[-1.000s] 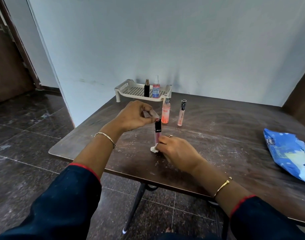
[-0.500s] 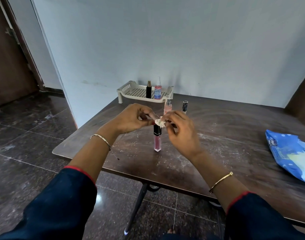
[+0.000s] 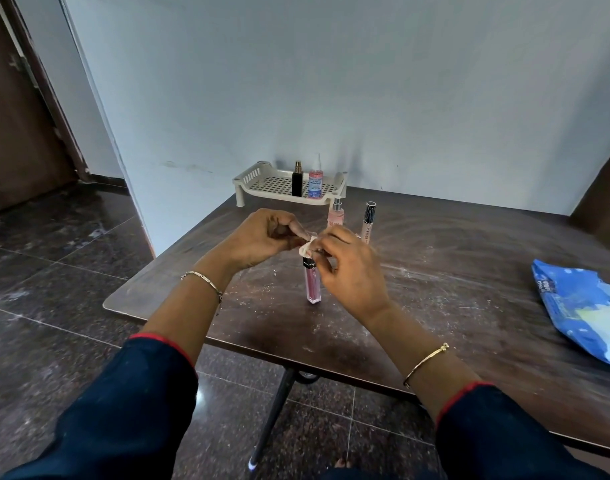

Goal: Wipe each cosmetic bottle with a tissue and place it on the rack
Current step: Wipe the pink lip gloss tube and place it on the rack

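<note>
1. Rack (image 3: 253,175), table's (image 3: 469,265) far edge: left half open; black bottle (image 3: 297,183), blue-label bottle (image 3: 315,185) occupy right half.
2. Peach bottle (image 3: 336,217), slim tube (image 3: 368,221) block its right front.
3. Blue packet (image 3: 580,306) lies at right edge.

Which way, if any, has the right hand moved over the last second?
Yes. From the foot of the pink tube on the table, the right hand has risen to the tube's top, pinching the tissue beside the left hand.
</note>
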Demonstrator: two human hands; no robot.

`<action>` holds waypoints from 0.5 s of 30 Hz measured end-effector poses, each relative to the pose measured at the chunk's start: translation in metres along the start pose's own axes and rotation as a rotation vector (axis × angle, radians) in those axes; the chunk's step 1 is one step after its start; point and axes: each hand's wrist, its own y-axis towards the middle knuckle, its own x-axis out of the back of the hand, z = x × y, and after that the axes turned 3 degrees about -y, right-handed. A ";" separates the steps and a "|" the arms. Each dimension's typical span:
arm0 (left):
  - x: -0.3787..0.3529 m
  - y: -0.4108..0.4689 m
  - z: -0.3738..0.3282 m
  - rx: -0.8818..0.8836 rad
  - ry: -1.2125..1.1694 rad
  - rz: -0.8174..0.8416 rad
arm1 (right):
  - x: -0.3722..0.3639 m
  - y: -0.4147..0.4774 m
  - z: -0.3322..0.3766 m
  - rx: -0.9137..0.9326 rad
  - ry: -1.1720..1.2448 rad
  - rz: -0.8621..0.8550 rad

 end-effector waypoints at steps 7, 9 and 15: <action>0.006 0.000 0.005 0.052 -0.045 -0.015 | -0.010 -0.033 -0.003 -0.042 -0.008 0.171; 0.005 0.001 0.005 0.057 -0.009 -0.046 | -0.009 -0.038 -0.002 -0.060 -0.029 0.238; 0.002 0.000 0.000 0.051 0.030 -0.076 | -0.007 -0.044 0.000 -0.111 -0.014 0.364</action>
